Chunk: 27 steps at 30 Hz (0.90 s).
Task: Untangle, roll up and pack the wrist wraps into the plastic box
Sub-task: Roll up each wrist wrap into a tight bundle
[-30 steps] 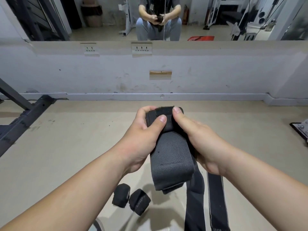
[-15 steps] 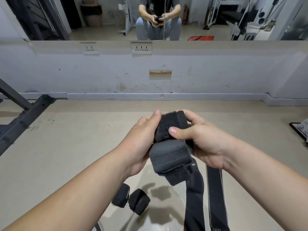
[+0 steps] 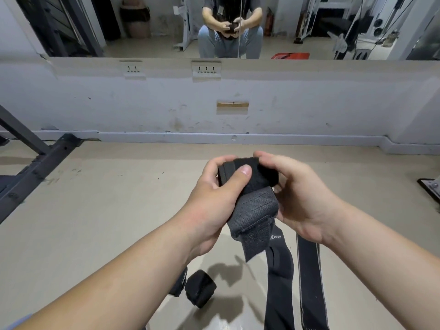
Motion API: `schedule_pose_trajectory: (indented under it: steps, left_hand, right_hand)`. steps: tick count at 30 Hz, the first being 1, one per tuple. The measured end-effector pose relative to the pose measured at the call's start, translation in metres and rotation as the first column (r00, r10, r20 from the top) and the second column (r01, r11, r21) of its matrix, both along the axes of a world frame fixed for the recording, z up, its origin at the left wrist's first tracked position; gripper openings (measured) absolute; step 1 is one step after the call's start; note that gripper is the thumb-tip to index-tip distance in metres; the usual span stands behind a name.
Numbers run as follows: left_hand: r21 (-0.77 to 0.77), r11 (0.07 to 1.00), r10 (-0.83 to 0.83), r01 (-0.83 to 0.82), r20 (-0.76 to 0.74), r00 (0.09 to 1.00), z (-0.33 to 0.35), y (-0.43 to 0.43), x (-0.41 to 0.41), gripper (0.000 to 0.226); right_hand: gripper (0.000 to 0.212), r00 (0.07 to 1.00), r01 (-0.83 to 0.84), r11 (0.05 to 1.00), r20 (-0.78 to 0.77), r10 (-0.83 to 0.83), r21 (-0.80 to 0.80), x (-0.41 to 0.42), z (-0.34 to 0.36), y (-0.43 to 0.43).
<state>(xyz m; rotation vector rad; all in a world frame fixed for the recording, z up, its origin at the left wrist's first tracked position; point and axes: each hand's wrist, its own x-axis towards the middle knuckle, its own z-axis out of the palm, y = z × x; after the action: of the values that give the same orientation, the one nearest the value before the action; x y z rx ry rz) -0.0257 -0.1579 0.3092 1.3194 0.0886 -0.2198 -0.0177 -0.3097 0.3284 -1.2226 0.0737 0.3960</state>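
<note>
Big beige floor (image 3: 95,210) fills most of the shot, w/ a scuffed white wall (image 3: 309,103) across the middle and a mirror (image 3: 154,25) along the top. The mirror shows a seated person holding something dark in both hands. A dark metal frame (image 3: 40,167) runs diagonally at the left edge.

Both forearms come up from the bottom corners and meet at center frame. Left hand (image 3: 214,206) has its fingers wrapped round the back of the wrist wrap (image 3: 254,206), thumb pressed on the front of the rolled part. Right hand (image 3: 304,198) has its fingers curled over the top right of the roll, so both are gripping it, held up off the floor. The top is a tight black roll; the grey part and a velcro end hang down below the hands.

Lower center-right: a long black strap (image 3: 279,282) drops out of the bottom of the frame, and a second flat strap (image 3: 309,270) lies just beside it on the right. Can't tell if the first one is part of the held wrap.

Lower center, 2 rolled-up wraps sit on the floor side by side: one in plain view (image 3: 201,291), the other (image 3: 177,288) half hidden behind the left forearm.

Small stuff: wall sockets (image 3: 206,69) just under the mirror.
</note>
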Motion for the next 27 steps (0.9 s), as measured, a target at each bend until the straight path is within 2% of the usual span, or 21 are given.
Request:
schedule_pose_trajectory:
  steps: [2,4,8,12,14,17,20,24,27]
  left_hand:
    - [0.012,1.000,-0.012,0.012,0.039,0.999,-0.001,-0.002,-0.003,0.029]
    - [0.051,0.999,-0.023,0.019,0.064,0.998,-0.002,-0.005,-0.005,0.026]
    - [0.086,0.996,0.012,-0.021,0.112,0.994,-0.002,-0.007,-0.005,0.033]
    - [-0.040,0.999,0.001,0.003,0.109,0.994,0.000,-0.007,-0.010,0.041]
    - [-0.032,0.999,-0.005,0.009,0.124,0.992,0.000,-0.008,-0.011,0.037]
    - [0.072,0.997,-0.033,0.023,0.141,0.989,-0.001,-0.007,-0.009,0.022]
    - [0.137,0.990,-0.049,0.034,0.104,0.993,0.001,-0.005,-0.006,0.022]
    - [0.181,0.982,-0.067,0.059,0.037,0.997,0.005,0.001,0.002,0.023]
    - [0.145,0.984,-0.095,0.100,-0.046,0.994,0.008,0.007,0.004,0.028]
  right_hand:
    - [0.034,0.999,0.025,0.985,0.029,-0.020,-0.168,0.000,-0.005,0.003]
    - [0.037,0.997,0.073,0.971,0.043,-0.065,-0.227,-0.001,-0.007,0.008]
    - [0.030,0.993,0.105,0.978,0.073,-0.094,-0.178,-0.006,-0.008,0.015]
    - [0.049,0.992,0.091,0.989,0.092,-0.081,-0.115,-0.009,-0.007,0.016]
    - [0.050,0.992,0.081,0.992,0.102,-0.071,-0.097,-0.010,-0.008,0.016]
    - [0.049,0.988,0.122,0.988,0.109,-0.112,-0.094,-0.012,-0.013,0.019]
    - [0.048,0.985,0.122,0.986,0.138,-0.107,-0.110,-0.009,-0.014,0.018]
    - [0.042,0.985,0.037,0.993,0.174,-0.018,-0.109,-0.003,-0.010,0.007]
    - [0.042,0.988,-0.014,0.986,0.148,0.039,-0.168,-0.003,-0.011,0.001]
